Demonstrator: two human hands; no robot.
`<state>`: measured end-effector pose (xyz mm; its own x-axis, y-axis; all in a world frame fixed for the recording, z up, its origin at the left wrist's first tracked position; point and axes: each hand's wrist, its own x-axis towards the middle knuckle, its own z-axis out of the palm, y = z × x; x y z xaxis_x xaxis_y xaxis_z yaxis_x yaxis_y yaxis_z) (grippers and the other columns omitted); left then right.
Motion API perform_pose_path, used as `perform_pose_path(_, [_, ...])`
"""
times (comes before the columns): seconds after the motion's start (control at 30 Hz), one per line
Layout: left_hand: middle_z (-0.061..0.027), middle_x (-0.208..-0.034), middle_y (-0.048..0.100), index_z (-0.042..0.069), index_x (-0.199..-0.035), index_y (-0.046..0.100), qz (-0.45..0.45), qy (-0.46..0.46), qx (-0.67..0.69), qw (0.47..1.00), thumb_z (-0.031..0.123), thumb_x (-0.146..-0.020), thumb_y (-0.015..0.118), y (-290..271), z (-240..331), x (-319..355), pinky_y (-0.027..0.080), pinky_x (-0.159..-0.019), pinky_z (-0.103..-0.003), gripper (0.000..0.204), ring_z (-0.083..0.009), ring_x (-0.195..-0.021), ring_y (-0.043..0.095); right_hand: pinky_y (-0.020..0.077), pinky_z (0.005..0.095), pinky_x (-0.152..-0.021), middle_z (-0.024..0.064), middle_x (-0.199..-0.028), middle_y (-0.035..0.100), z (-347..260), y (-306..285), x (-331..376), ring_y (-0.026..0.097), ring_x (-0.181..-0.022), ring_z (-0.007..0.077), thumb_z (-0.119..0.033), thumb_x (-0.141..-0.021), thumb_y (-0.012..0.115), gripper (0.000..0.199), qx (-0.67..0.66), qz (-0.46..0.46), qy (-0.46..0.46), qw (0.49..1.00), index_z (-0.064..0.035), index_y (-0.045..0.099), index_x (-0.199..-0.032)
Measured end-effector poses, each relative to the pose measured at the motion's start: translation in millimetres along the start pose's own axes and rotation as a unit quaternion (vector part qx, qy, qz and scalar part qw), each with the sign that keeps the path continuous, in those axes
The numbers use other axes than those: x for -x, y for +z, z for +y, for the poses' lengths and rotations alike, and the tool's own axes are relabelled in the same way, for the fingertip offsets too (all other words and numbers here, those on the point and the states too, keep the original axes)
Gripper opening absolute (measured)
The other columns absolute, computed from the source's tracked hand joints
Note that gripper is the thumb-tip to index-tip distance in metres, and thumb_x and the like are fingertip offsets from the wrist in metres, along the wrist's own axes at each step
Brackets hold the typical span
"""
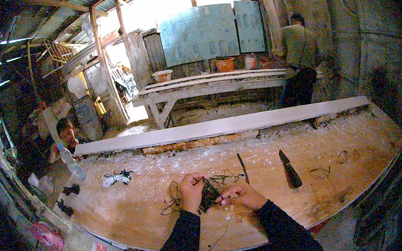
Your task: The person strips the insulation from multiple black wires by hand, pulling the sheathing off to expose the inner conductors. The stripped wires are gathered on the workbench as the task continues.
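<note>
A: Count on the worktop (137,217)?
B: One plastic bottle (71,161), one white cord bundle (115,179), one dark tool (289,169), two small wire loops (320,173) (342,156).
A: People nearby?
B: Two (66,134) (299,59).

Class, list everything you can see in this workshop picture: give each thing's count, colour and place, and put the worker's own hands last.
Wooden workbench: one, pale brown, foreground.
Long pale plank: one, grey-white, along the bench's far edge.
Dark wire tangle: one, black, between both hands.
Dark pointed tool: one, black, bench right.
White cord bundle: one, bench left.
Clear plastic bottle: one, bench's left end.
Orange pot: one, far table.
Standing person: one, back right.
Left hand: gripping the tangle.
Right hand: fingers pinching the tangle.
</note>
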<state>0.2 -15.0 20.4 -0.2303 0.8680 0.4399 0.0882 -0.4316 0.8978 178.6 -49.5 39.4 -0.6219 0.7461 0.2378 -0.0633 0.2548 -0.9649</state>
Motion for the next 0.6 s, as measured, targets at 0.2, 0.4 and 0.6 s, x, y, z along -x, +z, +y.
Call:
perform_pose_path(0.2, [-0.0038, -0.075, 0.056, 0.002, -0.078, 0.060, -0.116, 0.022, -0.091, 0.989, 0.004, -0.069, 0.064, 3, -2, 5, 0.043, -0.062, -0.023, 0.010, -0.0111, -0.067, 0.053, 0.0440, 0.0276, -0.068, 0.0045, -0.073, 0.057, 14, -7, -7, 0.055, -0.070, 0.0155, 0.005, -0.069, 0.053, 0.010, -0.115, 0.163, -0.043, 0.979, -0.0049, 0.050, -0.066])
perform_pose_path(0.4, [-0.0049, -0.083, 0.056, 0.001, -0.085, 0.057, -0.294, -0.021, -0.086, 0.952, 0.006, -0.071, 0.062, 8, 2, 10, 0.041, -0.071, -0.024, 0.016, -0.0135, -0.078, 0.052, 0.0413, 0.0237, -0.067, 0.0033, -0.074, 0.057, 22, -14, -7, 0.052, -0.071, 0.0119, 0.008, -0.065, 0.049, 0.016, -0.099, 0.336, -0.004, 0.937, -0.0046, 0.055, -0.074])
perform_pose_path(0.6, [-0.0002, -0.080, 0.052, 0.004, -0.083, 0.054, -0.528, -0.023, 0.045, 0.847, 0.016, -0.075, 0.059, 10, 10, 17, 0.041, -0.061, -0.021, 0.015, -0.0085, -0.071, 0.049, 0.0359, 0.0191, -0.066, -0.0027, -0.074, 0.049, 15, -22, -8, 0.046, -0.070, 0.0070, 0.003, -0.073, 0.047, 0.022, -0.074, 0.435, -0.084, 0.894, -0.0068, 0.055, -0.091])
